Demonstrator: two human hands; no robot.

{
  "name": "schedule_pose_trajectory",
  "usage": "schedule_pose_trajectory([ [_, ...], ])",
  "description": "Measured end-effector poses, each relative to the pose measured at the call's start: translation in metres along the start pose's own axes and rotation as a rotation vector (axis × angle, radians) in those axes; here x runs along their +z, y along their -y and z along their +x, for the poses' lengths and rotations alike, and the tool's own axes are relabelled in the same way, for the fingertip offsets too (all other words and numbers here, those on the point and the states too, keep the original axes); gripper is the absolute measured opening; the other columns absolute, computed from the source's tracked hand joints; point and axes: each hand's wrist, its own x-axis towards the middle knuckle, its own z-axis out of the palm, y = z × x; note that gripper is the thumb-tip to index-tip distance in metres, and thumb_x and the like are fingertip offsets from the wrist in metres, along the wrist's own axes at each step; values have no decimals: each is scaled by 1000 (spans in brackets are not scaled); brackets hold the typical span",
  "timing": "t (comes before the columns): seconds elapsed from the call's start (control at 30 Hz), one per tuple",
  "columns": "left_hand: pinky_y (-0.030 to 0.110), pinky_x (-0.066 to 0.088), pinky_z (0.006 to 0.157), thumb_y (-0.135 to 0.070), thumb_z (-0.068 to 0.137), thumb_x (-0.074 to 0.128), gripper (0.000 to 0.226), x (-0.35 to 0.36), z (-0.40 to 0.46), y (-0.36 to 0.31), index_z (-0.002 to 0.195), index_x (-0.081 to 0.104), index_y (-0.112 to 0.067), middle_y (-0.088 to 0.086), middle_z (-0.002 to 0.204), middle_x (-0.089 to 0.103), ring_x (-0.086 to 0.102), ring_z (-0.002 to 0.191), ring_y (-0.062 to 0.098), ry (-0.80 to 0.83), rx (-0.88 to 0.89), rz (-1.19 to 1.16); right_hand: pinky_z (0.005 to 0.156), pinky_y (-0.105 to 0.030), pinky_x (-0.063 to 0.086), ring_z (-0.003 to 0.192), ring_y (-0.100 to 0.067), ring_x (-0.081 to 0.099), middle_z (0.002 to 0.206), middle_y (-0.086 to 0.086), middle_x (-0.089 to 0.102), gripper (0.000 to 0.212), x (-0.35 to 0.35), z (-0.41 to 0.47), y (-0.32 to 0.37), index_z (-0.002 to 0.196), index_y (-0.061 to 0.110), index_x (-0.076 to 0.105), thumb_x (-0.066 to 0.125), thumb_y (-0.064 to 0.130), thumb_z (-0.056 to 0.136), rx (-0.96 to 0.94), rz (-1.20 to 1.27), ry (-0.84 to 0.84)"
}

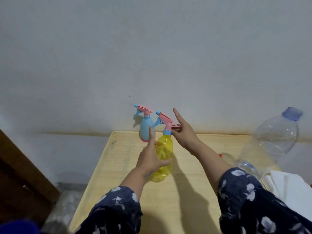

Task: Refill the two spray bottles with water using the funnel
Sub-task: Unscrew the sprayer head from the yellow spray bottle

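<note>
Left hand (pixel 150 159) braces the yellow spray bottle (pixel 163 157) near the middle of the frame, thumb curled round its front and the other fingers reaching up its far side, apparently to keep the body from turning. Right hand (pixel 183 132) meets the bottle's pink trigger head (pixel 164 121) at the blue collar, forefinger stretched straight up and the rest of the fingers hidden behind the head, so I cannot tell whether it truly grips or merely touches. That pairing, one hand low and one at the neck, reads as the start of unscrewing the head so the bottle can be opened for filling.

Behind it, against the wall at the back edge of the desk (pixel 118 166), stands the blue spray bottle (pixel 146 129) with its head on, parked out of the way. At the right edge of the frame a large clear water jug (pixel 276 137) with a blue cap rises above a white cloth (pixel 287 186); a smaller clear plastic thing (pixel 246 166) lies just left of the cloth, too blurred to name. Whether that is the funnel I cannot say. By my judgement neither bottle has been refilled yet.
</note>
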Motion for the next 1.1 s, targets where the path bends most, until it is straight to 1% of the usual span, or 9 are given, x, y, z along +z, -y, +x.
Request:
schedule_pose_trajectory([
  [0.13, 36, 50, 89, -33, 65, 84, 142, 5, -3, -1, 123, -42, -61, -5, 144, 47, 58, 114, 22, 36, 37, 30, 88, -24, 51, 98, -3, 60, 117, 21, 60, 60, 21, -12, -1, 133, 36, 50, 72, 20, 79, -103, -96, -181],
  [0.23, 35, 50, 90, -37, 66, 83, 141, 5, -4, 3, 126, -42, -58, -6, 145, 47, 57, 117, 22, 75, 72, 53, 86, -21, 50, 101, -8, 63, 121, 12, 65, 62, 24, -12, -6, 132, 29, 54, 72, 8, 77, -94, -129, -310],
  [0.33, 38, 51, 89, -38, 67, 80, 137, -4, 1, 8, 135, -38, -53, -10, 142, 49, 60, 111, 22, 168, 88, 72, 77, -15, 50, 86, -3, 61, 122, 4, 64, 63, 11, -11, -7, 135, 26, 53, 67, -1, 79, -9, 44, -297],
  [0.47, 37, 53, 84, -30, 67, 78, 130, -14, 5, 23, 140, -27, -56, -7, 142, 47, 61, 93, 18, 368, 92, 67, 84, -33, 55, 89, -17, 59, 112, -7, 59, 64, -13, -6, -5, 138, 23, 48, 62, -4, 81, 92, 219, -371],
  [0.57, 38, 52, 87, -29, 68, 78, 121, -23, 2, 38, 143, -12, -61, -9, 131, 52, 59, 102, 17, 357, 84, 81, 85, -37, 53, 91, -20, 60, 113, -8, 59, 61, -34, -2, 3, 140, 22, 42, 60, 1, 85, 85, 183, -496],
  [0.7, 36, 50, 90, -35, 68, 81, 102, -40, 7, 63, 142, 16, -63, -9, 131, 55, 56, 116, 19, 211, 61, 67, 82, -32, 51, 81, -18, 61, 92, -1, 56, 52, -60, -1, 10, 135, 18, 32, 55, 5, 91, 186, 229, -571],
  [0.8, 37, 50, 88, -36, 67, 84, 96, -50, 13, 75, 140, 26, -56, -9, 125, 60, 59, 110, 18, 81, 28, -15, 84, -34, 53, 81, -18, 62, 98, -7, 55, 49, -67, -9, -2, 132, 15, 35, 56, 2, 90, 283, 220, -552],
  [0.93, 39, 49, 91, -36, 69, 85, 95, -50, 20, 74, 143, 27, -49, -6, 127, 59, 58, 111, 20, 24, 42, -71, 84, -41, 53, 76, -22, 60, 95, -9, 57, 46, -55, -25, -39, 132, 7, 42, 55, -1, 88, 413, 31, -359],
  [1.1, 38, 49, 92, -35, 69, 85, 94, -32, 22, 69, 143, 29, -46, -9, 124, 59, 58, 110, 18, 38, 64, -138, 57, -19, 51, 73, -17, 58, 100, -9, 54, 50, -31, -47, -101, 136, 8, 48, 52, -5, 87, 551, -155, -190],
])
